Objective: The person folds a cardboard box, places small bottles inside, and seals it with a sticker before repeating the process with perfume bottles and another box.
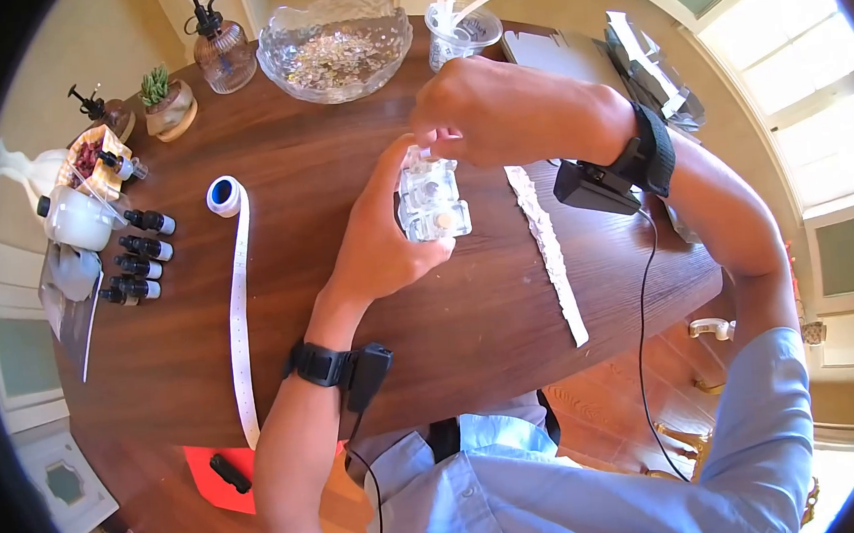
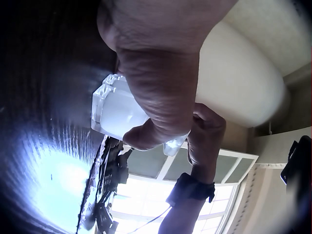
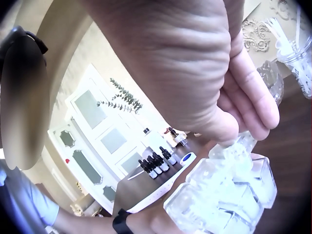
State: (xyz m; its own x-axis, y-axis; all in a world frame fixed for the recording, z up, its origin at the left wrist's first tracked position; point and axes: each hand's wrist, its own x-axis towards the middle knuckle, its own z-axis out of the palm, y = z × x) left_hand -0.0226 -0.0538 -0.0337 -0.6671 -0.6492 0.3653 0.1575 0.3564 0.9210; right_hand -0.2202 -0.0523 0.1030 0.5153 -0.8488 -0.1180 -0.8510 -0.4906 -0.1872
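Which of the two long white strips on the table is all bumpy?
The crinkled strip, right of the clear block that the left hand holds in the head view. The other strip, leading from the roll, looks smooth.

left hand holding clear container, right hand touching it, brown table

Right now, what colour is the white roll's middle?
Blue; the roll's middle shows best in the head view.
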